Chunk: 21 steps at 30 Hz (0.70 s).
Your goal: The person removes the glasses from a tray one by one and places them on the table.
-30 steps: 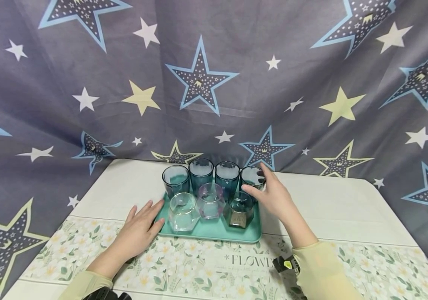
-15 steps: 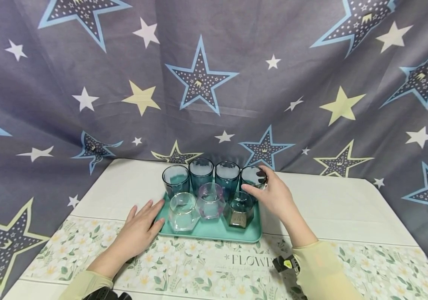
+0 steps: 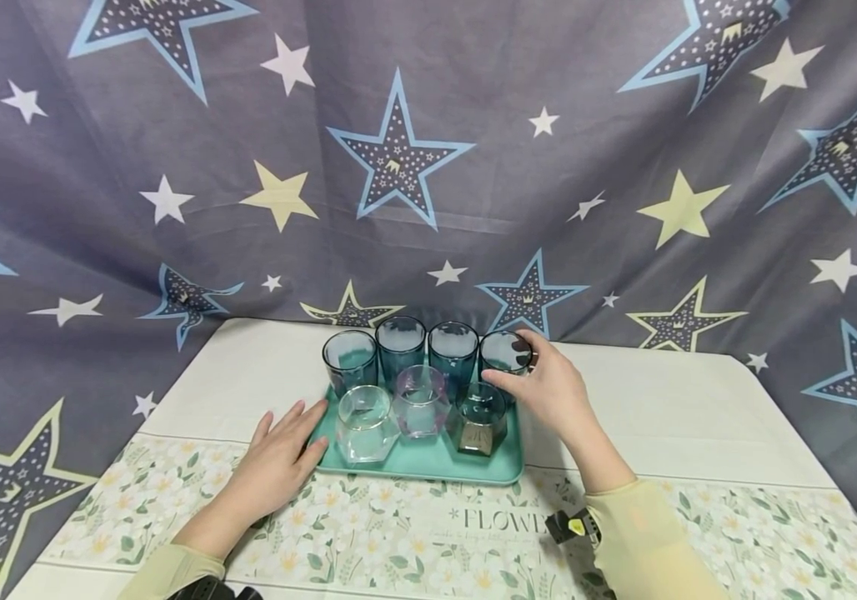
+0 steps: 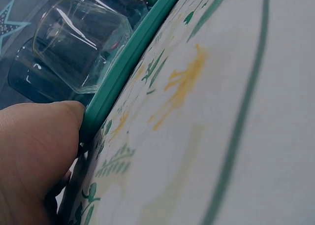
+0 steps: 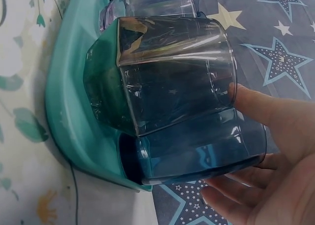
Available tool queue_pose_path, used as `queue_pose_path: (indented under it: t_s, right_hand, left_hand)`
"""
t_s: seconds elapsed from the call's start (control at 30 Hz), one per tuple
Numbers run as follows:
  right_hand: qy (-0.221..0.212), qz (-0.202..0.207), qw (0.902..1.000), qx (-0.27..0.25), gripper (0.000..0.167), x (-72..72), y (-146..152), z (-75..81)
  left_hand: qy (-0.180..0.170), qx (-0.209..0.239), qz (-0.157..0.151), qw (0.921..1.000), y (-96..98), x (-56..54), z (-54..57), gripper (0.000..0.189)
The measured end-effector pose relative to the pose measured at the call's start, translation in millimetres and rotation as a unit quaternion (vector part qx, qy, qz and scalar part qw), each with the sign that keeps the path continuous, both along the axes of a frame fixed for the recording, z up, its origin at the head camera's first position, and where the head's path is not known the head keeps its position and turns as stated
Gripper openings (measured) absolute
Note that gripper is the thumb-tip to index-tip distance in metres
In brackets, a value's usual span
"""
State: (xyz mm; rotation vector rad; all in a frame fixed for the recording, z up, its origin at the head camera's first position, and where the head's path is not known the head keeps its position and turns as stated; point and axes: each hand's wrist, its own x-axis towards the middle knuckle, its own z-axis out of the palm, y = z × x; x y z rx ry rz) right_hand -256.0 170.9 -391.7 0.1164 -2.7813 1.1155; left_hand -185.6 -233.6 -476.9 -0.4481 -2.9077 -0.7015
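Observation:
A teal tray (image 3: pixel 428 472) carries several glasses standing upright. Across its back is a row of blue tumblers; my right hand (image 3: pixel 548 392) is around the rightmost blue tumbler (image 3: pixel 505 350), thumb at the near rim and fingers along its far side. In the right wrist view this tumbler (image 5: pixel 197 151) sits behind a smoky faceted glass (image 5: pixel 172 72), which overlaps it, and the thumb tip lies right by the smoky rim. My left hand (image 3: pixel 278 458) rests with extended fingers along the tray's left edge. The left wrist view has its thumb against the tray rim (image 4: pixel 123 62).
In the front row stand a clear faceted glass (image 3: pixel 365 425), a pinkish one (image 3: pixel 422 404) and the smoky one, close against the tumblers. A floral cloth (image 3: pixel 368 533) covers the table. Behind the table hangs a grey curtain (image 3: pixel 428 167) printed with stars.
The right hand's fingers have come down from above the rim onto the far side of the rightmost tumbler. The left hand and the tray hold still; the head view has shifted slightly.

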Motion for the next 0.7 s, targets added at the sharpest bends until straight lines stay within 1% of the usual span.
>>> queue_pose_path:
  t_s: [0.4,0.7]
  right_hand:
    - [0.001,-0.015,0.9999,-0.004,0.100,1.1,3,6.0]
    - [0.004,-0.026,0.9995,-0.019,0.102,5.3,7,15.2]
  left_hand:
    - [-0.002,0.000,-0.002,1.0000,-0.9,-0.4,-0.3,0.060]
    - [0.000,0.002,-0.001,1.0000,0.1,0.1,1.1,0.060]
